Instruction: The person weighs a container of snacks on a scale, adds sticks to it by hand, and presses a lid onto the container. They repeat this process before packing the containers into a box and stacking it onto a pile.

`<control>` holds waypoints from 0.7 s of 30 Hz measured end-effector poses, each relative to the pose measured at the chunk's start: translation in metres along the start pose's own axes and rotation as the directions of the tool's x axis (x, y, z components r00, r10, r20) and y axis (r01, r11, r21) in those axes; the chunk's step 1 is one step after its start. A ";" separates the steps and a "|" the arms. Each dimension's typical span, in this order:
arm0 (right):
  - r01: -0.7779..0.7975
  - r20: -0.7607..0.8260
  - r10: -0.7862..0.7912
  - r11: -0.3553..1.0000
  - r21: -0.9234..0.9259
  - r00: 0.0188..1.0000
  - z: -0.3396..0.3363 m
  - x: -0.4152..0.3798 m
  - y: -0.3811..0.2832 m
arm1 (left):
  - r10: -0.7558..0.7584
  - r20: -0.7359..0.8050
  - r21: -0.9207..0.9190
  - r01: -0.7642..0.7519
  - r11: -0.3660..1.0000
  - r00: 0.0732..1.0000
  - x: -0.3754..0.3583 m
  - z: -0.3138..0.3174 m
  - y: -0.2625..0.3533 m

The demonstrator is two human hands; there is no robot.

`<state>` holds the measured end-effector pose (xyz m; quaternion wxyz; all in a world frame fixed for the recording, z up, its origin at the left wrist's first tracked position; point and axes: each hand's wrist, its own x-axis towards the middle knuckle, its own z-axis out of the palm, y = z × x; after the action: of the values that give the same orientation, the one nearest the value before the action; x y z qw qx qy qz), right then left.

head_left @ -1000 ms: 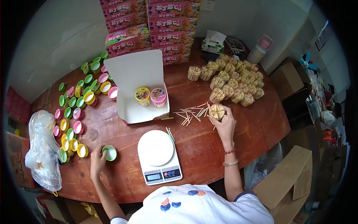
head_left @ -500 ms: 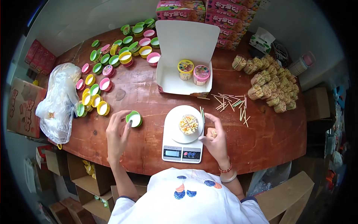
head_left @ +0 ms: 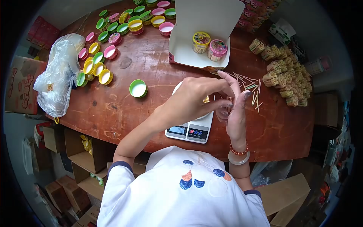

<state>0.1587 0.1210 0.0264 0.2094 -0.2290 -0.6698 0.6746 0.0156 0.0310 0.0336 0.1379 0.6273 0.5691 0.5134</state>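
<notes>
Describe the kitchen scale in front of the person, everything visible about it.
The kitchen scale is white, with a round platform largely hidden under the left hand and right hand held over it. Its front panel shows a small grey display and coloured buttons. It sits flat on the reddish wooden table, near the person's edge. What rests on the platform is hidden.

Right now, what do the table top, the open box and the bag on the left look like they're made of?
Table top: seemingly wood with a glossy reddish-brown finish; it shows sheen and dark marks.
Open box: likely thin white cardboard, matte, with folded flaps and a printed outside edge.
Bag: thin clear plastic film, crinkled and shiny.
</notes>
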 end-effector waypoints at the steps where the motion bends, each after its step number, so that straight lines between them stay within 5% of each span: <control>1: -0.022 0.040 0.020 0.999 0.041 0.999 0.000 0.001 0.002 | -0.017 -0.003 -0.053 0.017 0.998 1.000 0.001 -0.001 -0.003; 13: -0.209 0.175 0.169 0.947 0.243 0.970 0.003 0.008 0.016 | -0.248 0.105 -0.150 0.262 0.953 0.963 -0.003 -0.009 -0.008; 17: -0.276 0.253 0.201 0.911 0.307 0.946 -0.001 0.009 0.025 | -0.247 0.091 -0.187 0.260 0.947 0.965 -0.007 -0.004 -0.015; 19: -0.307 0.181 0.266 0.916 0.258 0.947 0.003 0.008 0.025 | -0.132 0.087 0.014 0.131 0.991 0.987 -0.007 -0.002 -0.014; 21: -0.320 0.165 0.286 0.913 0.251 0.944 0.003 0.006 0.028 | -0.136 0.120 -0.006 0.138 0.990 0.983 -0.005 -0.002 -0.013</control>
<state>0.1528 0.1214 -0.0018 0.0895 -0.2564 -0.5377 0.7982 0.0075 0.0301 0.0220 0.2111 0.6152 0.5978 0.4686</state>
